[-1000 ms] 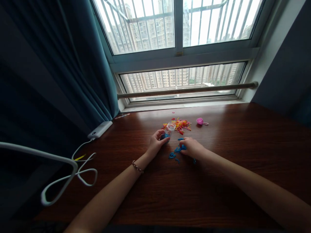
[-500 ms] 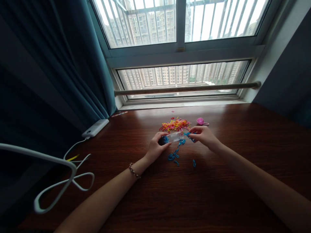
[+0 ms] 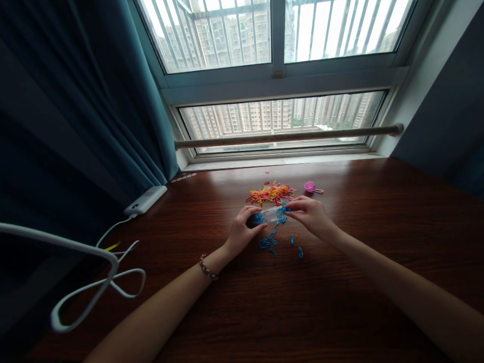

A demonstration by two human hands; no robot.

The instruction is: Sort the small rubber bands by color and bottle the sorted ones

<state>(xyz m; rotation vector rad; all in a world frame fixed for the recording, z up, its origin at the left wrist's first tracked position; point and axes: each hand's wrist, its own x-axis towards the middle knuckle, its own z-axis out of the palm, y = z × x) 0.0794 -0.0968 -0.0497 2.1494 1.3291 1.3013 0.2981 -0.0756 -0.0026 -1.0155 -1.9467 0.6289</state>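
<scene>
My left hand (image 3: pixel 245 224) is closed around the base of a clear plastic bottle (image 3: pixel 269 215) that lies tilted toward the right. Blue pieces show inside its left end. At the bottle's mouth, my right hand (image 3: pixel 304 212) pinches a small clump of blue rubber bands (image 3: pixel 284 207). More blue bands (image 3: pixel 267 243) lie in a loose string just below the bottle, and a single blue band (image 3: pixel 301 252) rests to their right. Behind the bottle spreads a heap of pink, yellow and orange rubber bands (image 3: pixel 270 193).
A pink scoop (image 3: pixel 309 187) stands behind my right hand on the brown wooden table (image 3: pixel 242 302). To the left are a white power strip (image 3: pixel 145 200), a looped white cable (image 3: pixel 81 290) and a blue curtain (image 3: pixel 147 116). A window with a rail (image 3: pixel 287 137) is at the back.
My right hand has moved left with the blue bands, up to the bottle's mouth. A small blue piece now lies on the table below that hand.
</scene>
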